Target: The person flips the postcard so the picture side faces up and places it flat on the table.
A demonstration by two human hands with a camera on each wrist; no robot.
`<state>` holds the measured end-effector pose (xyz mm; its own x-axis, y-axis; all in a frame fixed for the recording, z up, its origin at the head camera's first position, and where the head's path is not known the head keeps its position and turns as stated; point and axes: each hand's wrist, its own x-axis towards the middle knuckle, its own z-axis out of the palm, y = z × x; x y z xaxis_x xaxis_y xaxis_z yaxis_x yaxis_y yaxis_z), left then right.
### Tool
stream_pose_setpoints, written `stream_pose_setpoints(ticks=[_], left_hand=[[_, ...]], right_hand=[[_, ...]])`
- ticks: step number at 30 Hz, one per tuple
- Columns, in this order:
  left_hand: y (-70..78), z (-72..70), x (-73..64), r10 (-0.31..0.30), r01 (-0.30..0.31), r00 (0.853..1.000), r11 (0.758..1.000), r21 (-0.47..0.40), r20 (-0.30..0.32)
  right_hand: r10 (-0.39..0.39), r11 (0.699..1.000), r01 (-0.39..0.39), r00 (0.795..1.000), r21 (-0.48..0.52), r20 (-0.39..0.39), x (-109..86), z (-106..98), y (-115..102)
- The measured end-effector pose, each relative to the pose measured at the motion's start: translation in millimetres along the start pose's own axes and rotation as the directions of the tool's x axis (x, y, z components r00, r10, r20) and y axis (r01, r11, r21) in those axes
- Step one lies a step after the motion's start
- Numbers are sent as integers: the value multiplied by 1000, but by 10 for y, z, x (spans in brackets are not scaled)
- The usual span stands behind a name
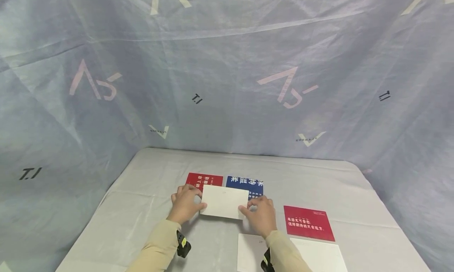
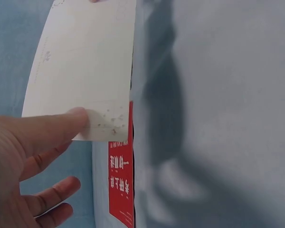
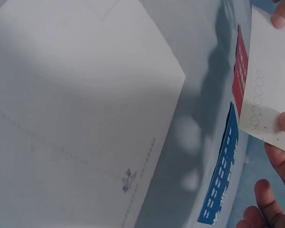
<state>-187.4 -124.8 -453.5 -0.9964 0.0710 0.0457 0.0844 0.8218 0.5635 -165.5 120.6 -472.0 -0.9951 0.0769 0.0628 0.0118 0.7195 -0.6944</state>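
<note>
A cream-white postcard [image 1: 225, 202] is held up off the table between both hands, its pale side facing me. My left hand [image 1: 186, 204] pinches its left edge, thumb on the near face; in the left wrist view the thumb [image 2: 61, 124] presses near a corner. The right hand [image 1: 261, 215] grips the opposite edge, thumb in front and fingers behind. Beyond the postcard lie a red card [image 1: 213, 180] and a blue card [image 1: 244, 181] with white lettering, both partly covered by it in the head view.
To the right lies another red card [image 1: 308, 223] with white text. Two white cards, one [image 1: 248, 250] partly under the right forearm and another [image 1: 320, 256] beside it, lie near the front. Grey cloth covers the table [image 1: 134, 213], and a printed curtain [image 1: 227, 86] hangs behind.
</note>
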Motion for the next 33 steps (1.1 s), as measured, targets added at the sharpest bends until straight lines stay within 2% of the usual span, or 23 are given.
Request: stream_pose_setpoints(ticks=[19, 33], left_hand=[[197, 111, 22, 27, -26, 999, 999, 24, -19], [281, 121, 31, 29, -27, 999, 995, -93, 19]], right_hand=[[-6, 1000, 5, 999, -26, -40, -46, -200, 134], [-19, 1000, 19, 998, -2, -68, -90, -287, 240]])
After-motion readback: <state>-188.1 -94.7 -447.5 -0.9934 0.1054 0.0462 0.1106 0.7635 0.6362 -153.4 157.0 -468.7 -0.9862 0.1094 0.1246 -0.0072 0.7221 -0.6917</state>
